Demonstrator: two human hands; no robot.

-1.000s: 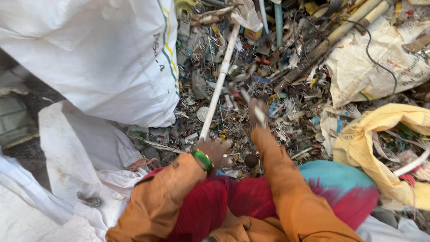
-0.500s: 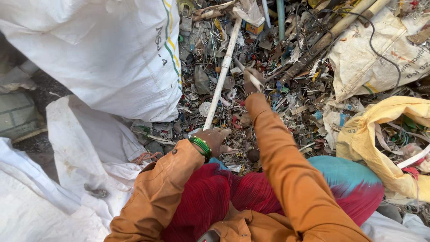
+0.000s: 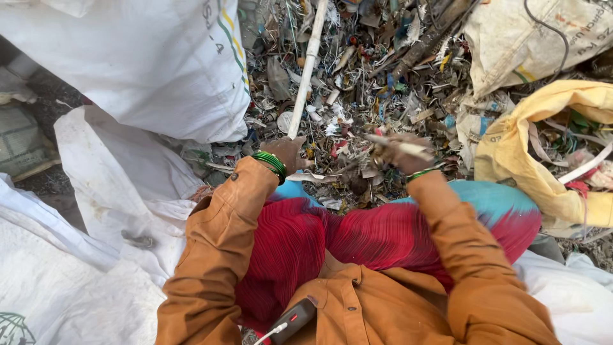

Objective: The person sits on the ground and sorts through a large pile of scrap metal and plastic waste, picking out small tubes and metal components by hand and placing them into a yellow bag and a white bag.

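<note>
My left hand [image 3: 285,153], with green bangles at the wrist, grips the near end of a long white pipe [image 3: 306,67] that runs away from me over a heap of mixed scrap [image 3: 370,70]. My right hand [image 3: 399,153] is closed on a short pale stick-like scrap piece [image 3: 397,144], held just above the litter in front of my knees. Both arms are in orange sleeves over a red and turquoise pleated cloth [image 3: 357,233].
A big white woven sack [image 3: 137,64] bulges at the upper left, and more white sacks [image 3: 76,255] lie at my left. A yellow bag [image 3: 543,153] with scraps sits at the right, a dirty beige sack [image 3: 530,38] beyond it. A small device with a cable [image 3: 290,321] hangs at my chest.
My right hand has pulled back from the heap toward my knees, bringing the short pale piece with it. My left hand still holds the pipe's end in about the same place.
</note>
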